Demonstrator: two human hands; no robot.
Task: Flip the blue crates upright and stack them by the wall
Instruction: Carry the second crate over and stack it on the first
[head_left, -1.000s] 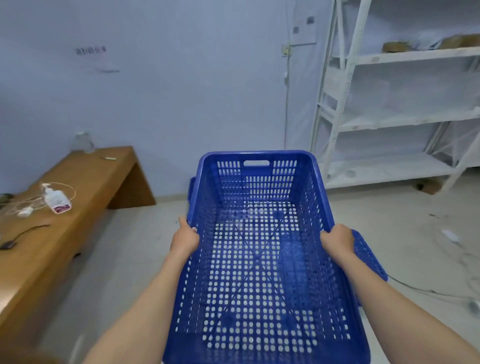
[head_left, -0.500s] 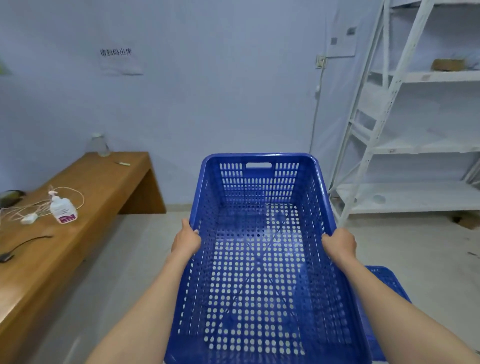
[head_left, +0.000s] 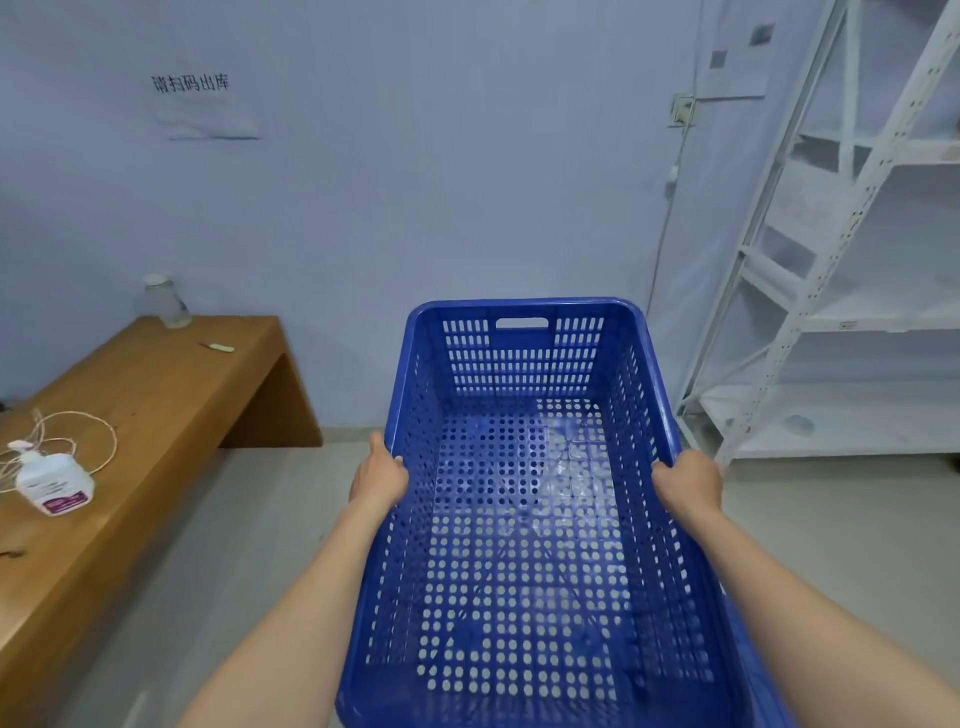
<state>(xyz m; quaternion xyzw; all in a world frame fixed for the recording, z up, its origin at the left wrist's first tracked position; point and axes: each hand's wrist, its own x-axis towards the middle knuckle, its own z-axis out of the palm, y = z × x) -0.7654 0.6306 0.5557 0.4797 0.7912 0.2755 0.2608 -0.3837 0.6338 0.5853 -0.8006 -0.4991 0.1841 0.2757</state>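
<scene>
A blue perforated plastic crate (head_left: 524, 519) fills the middle of the view, upright, open side up, held in the air above the floor. My left hand (head_left: 376, 475) grips its left long rim and my right hand (head_left: 688, 483) grips its right long rim. The crate's far end with the handle slot points at the pale blue wall (head_left: 415, 208). No other crate shows now; the floor beneath this one is hidden by it.
A low wooden bench (head_left: 156, 395) runs along the left, carrying a pump bottle (head_left: 54, 486), a coiled cord (head_left: 67, 441) and a jar (head_left: 163, 301). A white metal shelving rack (head_left: 831, 312) stands at the right against the wall. Bare grey floor (head_left: 249, 519) lies between them.
The view has turned left and risen towards the wall. The other blue crate seen on the floor at the lower right has dropped out of sight. Both hands keep their grip.
</scene>
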